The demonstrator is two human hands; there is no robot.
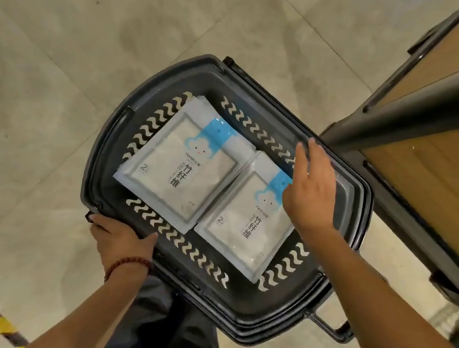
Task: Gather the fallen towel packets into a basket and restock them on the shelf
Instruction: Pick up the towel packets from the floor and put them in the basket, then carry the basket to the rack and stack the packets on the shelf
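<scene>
Gathering looks done: towel packets (178, 165) lie in the basket (94, 159). The left hand (119, 240) grips its rim; the right hand (310, 190) is flat, fingers straight, above them. The shelf (435, 172) beyond awaits restocking.

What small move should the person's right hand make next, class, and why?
Probably lower the right hand and grip the packet beneath it, ready to lift. Its fingers are straight and hold nothing, the left hand grips the basket rim, and the shelf stands right beside the basket.
</scene>
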